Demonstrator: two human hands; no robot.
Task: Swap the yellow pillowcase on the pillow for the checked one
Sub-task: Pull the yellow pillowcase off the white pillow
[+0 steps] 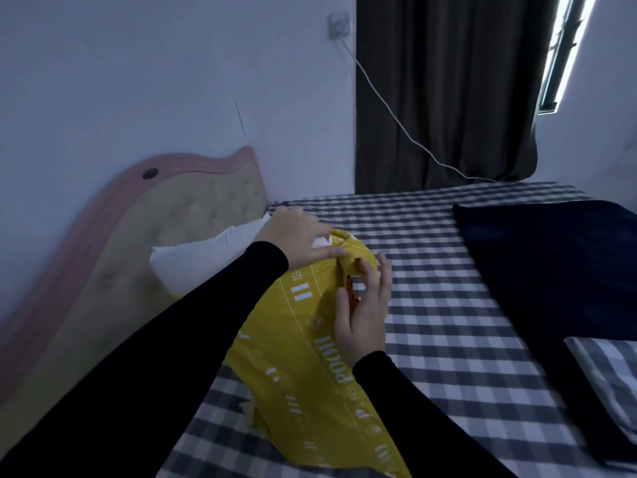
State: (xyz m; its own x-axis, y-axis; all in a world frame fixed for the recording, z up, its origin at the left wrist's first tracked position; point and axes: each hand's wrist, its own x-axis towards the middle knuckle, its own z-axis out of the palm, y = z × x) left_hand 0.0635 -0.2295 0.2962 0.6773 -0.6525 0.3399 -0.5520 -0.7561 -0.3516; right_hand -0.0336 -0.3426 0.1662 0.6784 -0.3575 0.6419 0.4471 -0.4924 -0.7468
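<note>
You are taking the yellow case (310, 357) off. Your left hand (296, 236) pinches its top; your right hand (363, 305) rests loose. Next, tug it off the pillow (203, 260).

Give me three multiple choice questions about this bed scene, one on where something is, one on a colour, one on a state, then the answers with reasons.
1. Where does the folded checked pillowcase lie?
A. against the headboard
B. at the right edge of the bed, on the dark blue blanket
C. under the yellow pillowcase

2. What colour is the bare pillow by the headboard?
A. white
B. red
C. green

3. What is the left hand doing?
A. resting flat on the sheet
B. gripping the top of the yellow pillowcase
C. holding the cable

Answers
1. B: the folded checked cloth sits at the right, partly on the dark blue blanket.
2. A: the uncovered pillow shows plain white.
3. B: its fingers curl round the bunched top of the yellow pillowcase, while the right hand touches it just below.
</note>
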